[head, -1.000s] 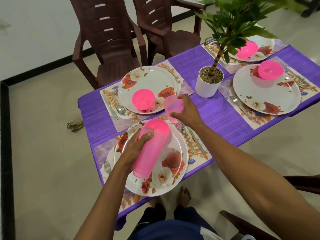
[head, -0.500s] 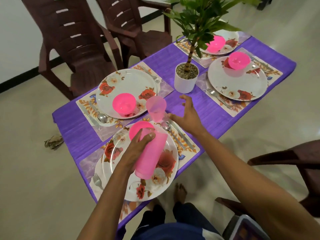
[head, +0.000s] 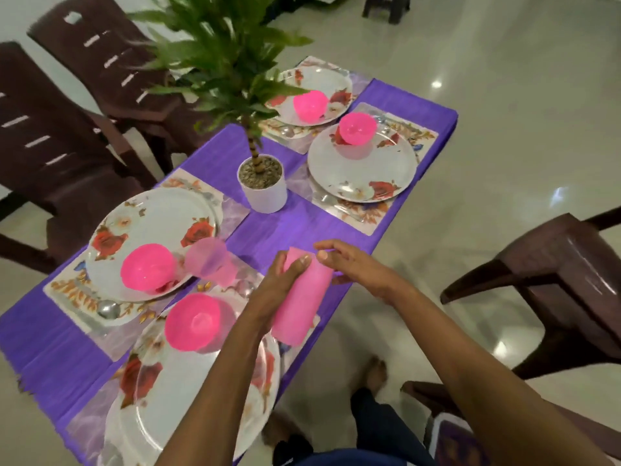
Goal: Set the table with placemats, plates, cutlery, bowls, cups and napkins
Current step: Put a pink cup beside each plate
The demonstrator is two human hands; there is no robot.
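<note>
The stack of pink cups [head: 299,297] is held above the near edge of the table, its long axis tilted: the upper end leans away toward the far side and slightly left, the lower end hangs toward the person, over the table's near edge. The left hand [head: 279,287] wraps round the stack's upper half, thumb across its top. The right hand [head: 353,267] is at the stack's top end, its fingers loosely bent with the fingertips [head: 322,253] touching the rim; whether they actually pinch a cup cannot be told. One translucent pink cup [head: 211,262] stands alone on the table between the two nearest floral plates [head: 151,223], each of which carries a pink bowl [head: 148,267]. The table wears a purple cloth [head: 285,227] with patterned placemats [head: 369,216] under four plates; a potted plant [head: 263,181] in a white pot sits at its centre. Dark brown plastic chairs [head: 67,146] stand around on a glossy pale tiled floor [head: 504,112].
</note>
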